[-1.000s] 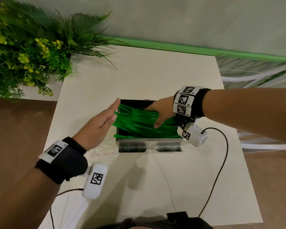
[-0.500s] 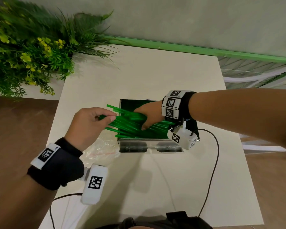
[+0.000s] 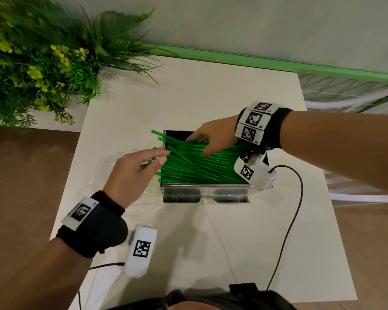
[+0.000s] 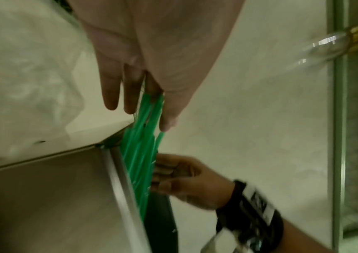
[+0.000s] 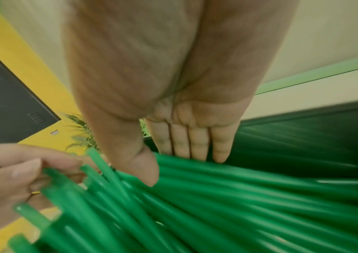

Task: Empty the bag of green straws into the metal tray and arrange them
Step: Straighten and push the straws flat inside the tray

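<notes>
Green straws (image 3: 195, 163) lie crossed in the metal tray (image 3: 205, 194), some ends past its left rim. Left hand (image 3: 132, 175) pinches these ends; right hand (image 3: 213, 139) presses flat, fingers straight. Better push ends inward gently, together.

the only readable marks stand on the white tag blocks of the black right wristband (image 3: 258, 124): small printed codes, "r2" under the middle square pattern and what looks like "r1" under the lower one. a third code on the top block is too small to read. a tiny code on the white tag of the black left wristband (image 3: 82, 212) is illegible.
</notes>
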Available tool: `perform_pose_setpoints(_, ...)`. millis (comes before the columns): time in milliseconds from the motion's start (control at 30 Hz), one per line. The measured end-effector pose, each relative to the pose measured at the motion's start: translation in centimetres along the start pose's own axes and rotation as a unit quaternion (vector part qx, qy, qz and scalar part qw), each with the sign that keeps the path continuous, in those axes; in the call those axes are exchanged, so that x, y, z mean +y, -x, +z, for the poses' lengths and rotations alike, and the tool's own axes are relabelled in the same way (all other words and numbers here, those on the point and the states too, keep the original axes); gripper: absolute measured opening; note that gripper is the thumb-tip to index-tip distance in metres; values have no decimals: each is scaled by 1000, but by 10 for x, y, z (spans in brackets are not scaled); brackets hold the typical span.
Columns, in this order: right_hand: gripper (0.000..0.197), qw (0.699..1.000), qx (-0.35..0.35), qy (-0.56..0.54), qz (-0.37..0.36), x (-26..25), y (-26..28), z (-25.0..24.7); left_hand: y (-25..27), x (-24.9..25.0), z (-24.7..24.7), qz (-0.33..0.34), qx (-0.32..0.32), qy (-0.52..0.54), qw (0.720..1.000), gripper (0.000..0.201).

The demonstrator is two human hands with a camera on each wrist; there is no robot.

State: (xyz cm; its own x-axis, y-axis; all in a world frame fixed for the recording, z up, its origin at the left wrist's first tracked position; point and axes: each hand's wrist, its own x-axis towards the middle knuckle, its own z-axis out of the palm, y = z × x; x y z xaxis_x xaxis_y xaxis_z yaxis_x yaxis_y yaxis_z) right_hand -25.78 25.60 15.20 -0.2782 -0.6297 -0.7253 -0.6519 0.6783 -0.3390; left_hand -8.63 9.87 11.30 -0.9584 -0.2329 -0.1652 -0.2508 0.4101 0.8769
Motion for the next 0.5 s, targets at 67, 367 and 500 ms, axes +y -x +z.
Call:
perform_pose_setpoints(67, 66, 1000, -9, -15, 14, 7, 7, 0, 0, 4, -12, 7, 14, 37, 999, 24)
perform_pose_setpoints(367, 107, 996, -60, 20, 60, 14, -4, 38, 16, -5, -15, 13, -13, 1, 1000, 17)
perform_pose_setpoints(500, 98, 999, -25, 37, 31, -2, -17, 47, 7, -6, 7, 14, -18, -21, 999, 17)
